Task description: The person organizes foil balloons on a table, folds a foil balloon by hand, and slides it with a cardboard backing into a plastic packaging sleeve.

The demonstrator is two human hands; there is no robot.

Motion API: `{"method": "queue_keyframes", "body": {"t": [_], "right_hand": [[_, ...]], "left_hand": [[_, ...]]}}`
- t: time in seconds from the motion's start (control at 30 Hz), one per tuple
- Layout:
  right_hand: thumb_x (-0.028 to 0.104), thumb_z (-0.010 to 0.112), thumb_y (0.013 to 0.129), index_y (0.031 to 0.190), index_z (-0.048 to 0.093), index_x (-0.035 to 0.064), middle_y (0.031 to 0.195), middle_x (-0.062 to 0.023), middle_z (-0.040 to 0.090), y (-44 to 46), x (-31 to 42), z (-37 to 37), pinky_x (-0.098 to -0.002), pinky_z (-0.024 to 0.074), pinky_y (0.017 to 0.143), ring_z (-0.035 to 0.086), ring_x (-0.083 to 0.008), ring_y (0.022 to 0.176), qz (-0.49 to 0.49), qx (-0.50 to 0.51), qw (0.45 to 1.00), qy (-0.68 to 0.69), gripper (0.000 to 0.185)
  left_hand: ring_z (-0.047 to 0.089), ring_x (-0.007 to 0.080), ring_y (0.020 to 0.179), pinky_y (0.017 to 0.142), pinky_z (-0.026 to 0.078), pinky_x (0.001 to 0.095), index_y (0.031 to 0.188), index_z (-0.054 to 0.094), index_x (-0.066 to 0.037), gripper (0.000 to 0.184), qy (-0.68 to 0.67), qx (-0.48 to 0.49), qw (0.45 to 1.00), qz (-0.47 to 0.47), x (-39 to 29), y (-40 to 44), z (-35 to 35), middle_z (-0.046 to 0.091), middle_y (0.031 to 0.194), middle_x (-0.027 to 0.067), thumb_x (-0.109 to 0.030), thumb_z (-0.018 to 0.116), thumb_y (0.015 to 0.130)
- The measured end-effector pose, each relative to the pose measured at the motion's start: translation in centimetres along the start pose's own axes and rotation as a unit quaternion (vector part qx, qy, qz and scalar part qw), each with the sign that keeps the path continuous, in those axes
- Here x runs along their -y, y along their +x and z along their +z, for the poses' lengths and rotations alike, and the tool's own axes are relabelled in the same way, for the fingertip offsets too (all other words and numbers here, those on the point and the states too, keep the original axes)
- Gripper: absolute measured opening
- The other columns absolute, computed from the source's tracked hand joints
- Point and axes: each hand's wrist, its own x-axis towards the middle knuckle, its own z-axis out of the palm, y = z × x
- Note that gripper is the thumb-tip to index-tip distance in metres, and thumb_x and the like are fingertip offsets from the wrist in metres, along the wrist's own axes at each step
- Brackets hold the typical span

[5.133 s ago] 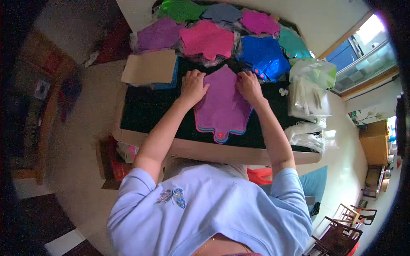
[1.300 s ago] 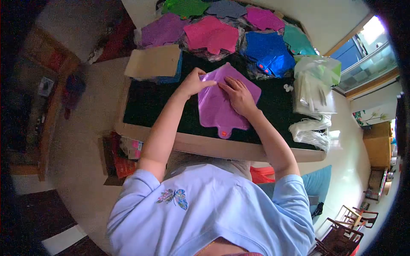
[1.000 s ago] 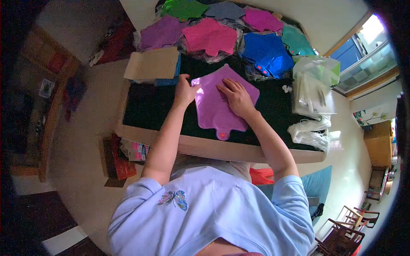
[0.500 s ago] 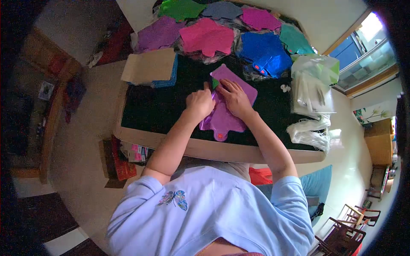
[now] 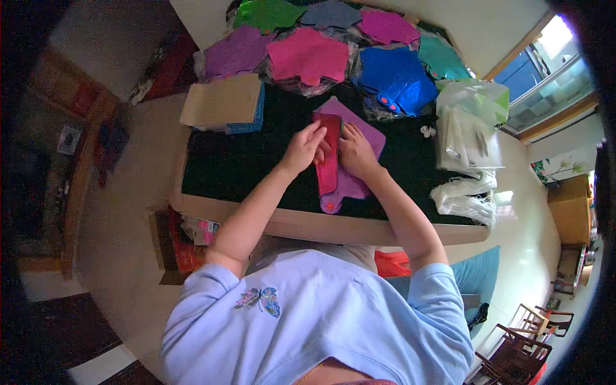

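A flat purple foil-like piece (image 5: 367,133) lies on the dark table cover, with a rounded tab and a red dot at its near end. Its left side is folded over, showing a long crimson-pink panel (image 5: 328,176). My left hand (image 5: 303,150) is at that panel's left edge, its fingers apart and fingertips over the panel. My right hand (image 5: 358,153) lies on the purple piece, fingers stretched out to the fold's right edge. A sliver of green shows by the right fingertips; most of it is hidden.
Stacks of coloured flat pieces, including pink (image 5: 309,54) and blue (image 5: 396,76), line the far side. A tan board (image 5: 221,102) on a blue stack stands left. Clear plastic bags (image 5: 468,144) and a white string bundle (image 5: 463,197) lie right, near the table edge (image 5: 308,224).
The left side of the purple piece has been folded over, so its crimson-pink panel now shows. My left hand has opened its fingers; my right hand has shifted slightly nearer.
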Motion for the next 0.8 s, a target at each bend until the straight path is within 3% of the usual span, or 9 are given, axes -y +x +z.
{"method": "queue_keyframes", "body": {"t": [0.03, 0.07, 0.1, 0.13, 0.2, 0.4, 0.57, 0.8], "right_hand": [[0.01, 0.048, 0.077, 0.109, 0.056, 0.0042, 0.124, -0.018, 0.048, -0.1, -0.2, 0.2, -0.0438, 0.0335, 0.1, 0.043, -0.0345, 0.117, 0.001, 0.01, 1.0, -0.003, 0.033], [0.01, 0.048, 0.077, 0.107, 0.055, 0.0031, 0.123, -0.0187, 0.048, -0.2, -0.4, 0.3, -0.0441, 0.0338, 0.099, 0.044, -0.0349, 0.116, 0.002, 0.02, 1.0, -0.006, 0.032], [0.01, 0.048, 0.077, 0.107, 0.055, 0.0031, 0.123, -0.0187, 0.048, 0.0, 0.0, 0.0, -0.0441, 0.0338, 0.099, 0.044, -0.0349, 0.116, 0.003, 0.02, 1.0, -0.006, 0.032], [0.01, 0.048, 0.077, 0.107, 0.056, 0.0037, 0.123, -0.0187, 0.048, 0.3, 0.4, -0.4, -0.044, 0.0323, 0.1, 0.043, -0.0345, 0.117, 0.012, 0.009, 1.0, 0.006, 0.032], [0.009, 0.048, 0.077, 0.107, 0.056, 0.0042, 0.124, -0.0187, 0.047, 0.5, 0.9, -0.6, -0.0439, 0.0308, 0.102, 0.041, -0.034, 0.118, 0.018, -0.001, 1.0, 0.018, 0.032], [0.008, 0.05, 0.071, 0.094, 0.057, -0.0037, 0.121, -0.0212, 0.048, 0.0, 0.0, 0.0, -0.0437, 0.0301, 0.102, 0.039, -0.0333, 0.121, 0.022, 0.016, 0.999, 0.026, 0.026], [0.003, 0.048, 0.07, 0.095, 0.057, -0.0057, 0.117, -0.0231, 0.05, 0.2, 0.1, -0.2, -0.0453, 0.0311, 0.101, 0.044, -0.0375, 0.115, 0.001, -0.005, 1.0, 0.017, 0.028], [0.007, 0.051, 0.069, 0.092, 0.056, -0.0054, 0.123, -0.0227, 0.046, -0.1, -0.2, 0.2, -0.0455, 0.0294, 0.102, 0.041, -0.0338, 0.119, 0.015, 0.011, 1.0, 0.012, 0.026]], "left_hand": [[0.057, 0.0305, 0.073, 0.067, 0.048, 0.0404, 0.124, 0.041, 0.001, 0.041, 0.0, 0.0, 1.0, 0.001, 0.5, 0.1, -0.4, 0.06, 0.092, 0.0177, -0.012, 0.05, 0.086], [0.054, 0.0302, 0.089, 0.078, 0.044, 0.0423, 0.126, 0.04, 0.001, 0.043, 0.244, -0.088, 0.95, 0.174, 1.4, 0.3, -0.9, 0.056, 0.104, 0.0183, -0.013, 0.049, 0.087], [0.051, 0.0298, 0.105, 0.088, 0.04, 0.0443, 0.129, 0.038, 0.0, 0.045, 0.464, -0.168, 0.805, 0.33, 2.1, 0.4, -1.3, 0.051, 0.117, 0.0189, -0.014, 0.047, 0.087], [0.051, 0.0298, 0.105, 0.088, 0.04, 0.0443, 0.129, 0.038, 0.0, 0.045, 0.465, -0.168, 0.805, 0.329, 2.9, 0.5, -1.7, 0.051, 0.117, 0.0189, -0.014, 0.047, 0.087], [0.034, 0.0292, 0.125, 0.102, 0.026, 0.0488, 0.133, 0.033, 0.0, 0.049, 0.571, -0.154, 0.74, 0.32, 3.6, 0.4, -2.1, 0.04, 0.132, 0.0189, -0.017, 0.044, 0.088], [0.023, 0.0275, 0.133, 0.107, 0.016, 0.0503, 0.137, 0.028, -0.003, 0.054, 0.603, -0.114, 0.743, 0.268, 3.5, 0.4, -1.0, 0.029, 0.142, 0.013, -0.023, 0.042, 0.088], [0.025, 0.0273, 0.132, 0.105, 0.017, 0.0545, 0.134, 0.031, 0.0, 0.053, 0.618, -0.121, 0.723, 0.284, 3.1, 0.2, -0.7, 0.031, 0.141, 0.0149, -0.024, 0.043, 0.088], [0.024, 0.0272, 0.132, 0.104, 0.015, 0.0575, 0.13, 0.038, 0.0, 0.05, 0.622, -0.119, 0.727, 0.266, 2.9, 0.3, -0.2, 0.029, 0.142, 0.0136, -0.028, 0.041, 0.089]]}}
